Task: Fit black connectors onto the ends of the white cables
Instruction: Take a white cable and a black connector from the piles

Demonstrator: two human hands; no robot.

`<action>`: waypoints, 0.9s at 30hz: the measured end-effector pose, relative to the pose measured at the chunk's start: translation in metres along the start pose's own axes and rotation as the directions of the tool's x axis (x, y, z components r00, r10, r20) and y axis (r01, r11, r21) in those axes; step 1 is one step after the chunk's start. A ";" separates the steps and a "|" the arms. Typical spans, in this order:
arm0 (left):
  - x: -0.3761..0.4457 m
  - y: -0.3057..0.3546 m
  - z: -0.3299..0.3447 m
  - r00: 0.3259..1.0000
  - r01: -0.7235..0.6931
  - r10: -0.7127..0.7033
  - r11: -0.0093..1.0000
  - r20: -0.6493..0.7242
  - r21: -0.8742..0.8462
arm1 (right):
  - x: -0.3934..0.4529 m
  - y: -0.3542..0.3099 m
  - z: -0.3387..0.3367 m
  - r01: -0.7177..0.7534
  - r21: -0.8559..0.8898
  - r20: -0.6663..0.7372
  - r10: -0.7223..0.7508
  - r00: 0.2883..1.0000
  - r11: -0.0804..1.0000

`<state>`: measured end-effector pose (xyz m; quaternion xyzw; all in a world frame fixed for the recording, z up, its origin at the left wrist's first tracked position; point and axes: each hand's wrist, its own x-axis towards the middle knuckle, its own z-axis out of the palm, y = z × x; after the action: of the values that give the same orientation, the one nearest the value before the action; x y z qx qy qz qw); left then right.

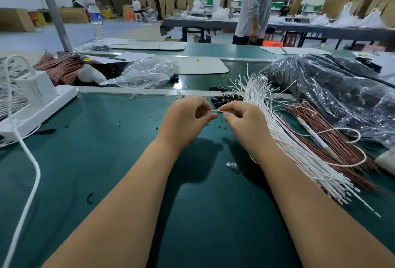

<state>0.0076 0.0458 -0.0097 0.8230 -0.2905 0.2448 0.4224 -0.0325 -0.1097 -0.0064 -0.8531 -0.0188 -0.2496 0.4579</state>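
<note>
Both hands meet above the green mat at mid-table. My left hand and my right hand each pinch an end of a short stretch of white cable that spans the gap between their fingertips. No black connector shows in either hand; the curled fingers hide what lies inside. A small heap of black connectors lies just behind the hands. To the right a fanned bundle of white cables lies on the mat, touching my right wrist.
Red-brown wires and a big plastic bag of dark parts lie at right. A white power strip with charger and its cord sit at left. A clear bag and a water bottle stand behind. A person stands beyond the table.
</note>
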 end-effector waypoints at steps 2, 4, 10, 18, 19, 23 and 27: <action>0.001 0.000 -0.001 1.000 -0.006 0.007 1.000 -0.024 0.015 | 0.000 -0.001 0.001 0.015 -0.008 0.000 -0.015 1.000 1.000; 0.001 -0.001 -0.002 1.000 0.001 0.000 1.000 -0.032 0.030 | 0.000 0.000 0.002 0.025 0.004 0.011 -0.025 1.000 1.000; 0.001 0.000 -0.001 0.979 0.180 -0.154 0.961 0.132 -0.212 | 0.002 0.006 0.001 0.030 -0.087 -0.007 -0.031 1.000 0.996; 0.001 -0.003 0.000 0.956 0.284 -0.289 0.873 0.049 -0.395 | 0.018 0.013 -0.008 -0.079 -0.048 -0.264 0.063 0.962 0.996; 0.001 -0.006 0.000 0.956 0.276 -0.295 0.891 0.003 -0.360 | 0.024 0.016 -0.012 -0.145 -0.011 -0.323 0.134 0.937 0.989; 0.003 -0.010 -0.001 0.939 0.290 -0.334 0.899 -0.084 -0.329 | 0.037 0.023 -0.017 -0.292 -0.260 -0.205 0.243 0.948 0.920; 0.000 -0.009 0.001 0.951 0.283 -0.306 0.921 -0.047 -0.269 | 0.042 0.023 -0.010 -0.216 -0.541 -0.075 0.209 0.975 0.813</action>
<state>0.0137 0.0494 -0.0146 0.7834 -0.1740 0.1743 0.5707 0.0065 -0.1387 -0.0008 -0.9431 0.1512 -0.1971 0.2210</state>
